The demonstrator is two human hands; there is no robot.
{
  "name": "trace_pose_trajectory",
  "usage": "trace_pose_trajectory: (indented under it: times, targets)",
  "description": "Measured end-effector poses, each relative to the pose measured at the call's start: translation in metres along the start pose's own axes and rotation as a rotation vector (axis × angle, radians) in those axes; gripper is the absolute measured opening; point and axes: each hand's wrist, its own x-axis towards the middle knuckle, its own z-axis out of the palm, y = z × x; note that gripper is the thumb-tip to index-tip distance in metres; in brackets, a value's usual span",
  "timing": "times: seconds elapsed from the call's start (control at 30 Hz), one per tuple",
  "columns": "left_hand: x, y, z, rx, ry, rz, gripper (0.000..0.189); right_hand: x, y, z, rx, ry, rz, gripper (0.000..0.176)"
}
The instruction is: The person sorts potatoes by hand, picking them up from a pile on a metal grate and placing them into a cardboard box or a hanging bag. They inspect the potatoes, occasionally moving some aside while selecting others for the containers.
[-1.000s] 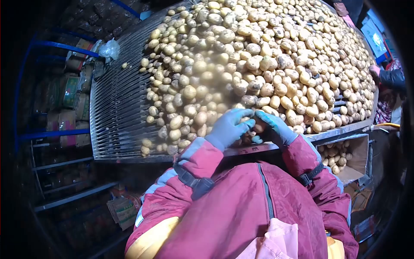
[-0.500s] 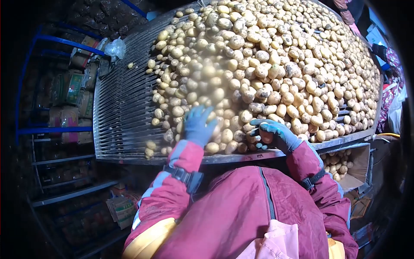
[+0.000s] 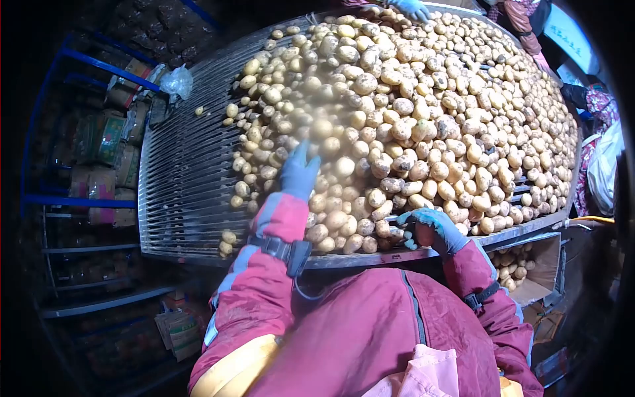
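Potatoes (image 3: 423, 132) lie in a thick layer over a slatted metal sorting table (image 3: 188, 172). My left hand (image 3: 299, 175), in a blue glove, reaches over the potatoes at the left part of the heap. Its fingers are stretched out and apart, with nothing held. Near the front edge, my right hand (image 3: 435, 225) wears a blue-green glove and curls round a brownish potato (image 3: 424, 234), partly covered by the fingers. A blurry patch hides some potatoes ahead of my left hand.
A box of potatoes (image 3: 519, 268) stands below the table edge at right. Blue metal racks (image 3: 92, 200) with packed cartons (image 3: 106, 139) stand at left. A co-worker's gloved hand (image 3: 411, 8) is at the far edge; another person's sleeve (image 3: 522, 23) shows at the upper right.
My left hand has moved slightly forward over the potatoes. My right hand still holds its potato, a little lower in view. A co-worker's gloved hand has come into view at the far edge.
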Motion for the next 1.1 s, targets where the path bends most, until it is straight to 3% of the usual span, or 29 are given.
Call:
trace_pose_trajectory:
  times: [0.03,0.1,0.13,0.27,0.33,0.37,0.47,0.5,0.6,0.7,0.8,0.87,0.93,1.0,1.03,1.1]
  targets:
    - [0.012,-0.008,0.010,0.171,0.072,0.122,0.064,-0.005,-0.004,0.004,0.223,-0.010,0.052,0.045]
    - [0.025,-0.003,0.015,0.166,0.073,0.228,0.068,0.003,0.027,-0.022,0.080,0.038,0.064,0.045]
    - [0.029,-0.002,0.020,0.016,-0.001,0.112,0.077,0.002,0.027,-0.021,0.061,0.042,0.067,0.045]
    - [0.040,-0.019,0.030,0.392,-0.003,0.204,0.084,-0.006,0.011,-0.007,0.138,0.074,0.130,0.045]
    - [0.037,-0.014,0.021,0.413,-0.134,0.107,0.082,0.000,0.003,0.004,0.206,0.177,0.246,0.047]
    - [0.035,-0.006,0.015,0.422,-0.198,0.060,0.082,0.001,0.007,0.002,0.126,0.136,0.155,0.045]
    - [0.014,0.009,0.003,0.210,-0.154,0.091,0.075,0.007,0.031,-0.021,-0.069,0.036,0.008,0.034]
    - [0.012,0.005,0.001,-0.020,-0.200,0.022,0.072,0.013,0.037,-0.031,-0.103,0.009,0.043,0.033]
    - [0.000,0.009,-0.016,-0.688,-0.324,-0.142,0.062,0.003,0.010,-0.008,-0.365,0.062,0.044,0.042]
    - [-0.014,0.021,-0.035,-1.201,-0.507,-0.348,0.072,0.003,0.010,-0.007,-0.342,0.091,0.029,0.047]
    - [-0.026,0.035,-0.040,-1.453,-0.616,-0.370,0.071,0.006,0.010,-0.006,-0.408,0.074,0.020,0.049]
    - [-0.036,0.042,-0.037,-1.645,-0.641,-0.443,0.067,0.007,0.006,-0.001,-0.616,0.069,-0.016,0.053]
    - [-0.042,0.047,-0.029,-1.619,-0.648,-0.427,0.067,0.002,-0.006,0.011,-0.955,0.071,-0.161,0.057]
    - [-0.053,0.063,-0.017,-1.427,-0.568,-0.375,0.071,-0.002,-0.004,0.009,-1.091,0.079,-0.235,0.060]
    - [-0.053,0.067,-0.016,-1.430,-0.641,-0.400,0.071,-0.004,-0.005,0.009,-1.159,0.087,-0.273,0.061]
    - [-0.052,0.076,-0.012,-1.430,-0.795,-0.450,0.071,-0.013,-0.008,0.012,-1.022,0.104,-0.230,0.058]
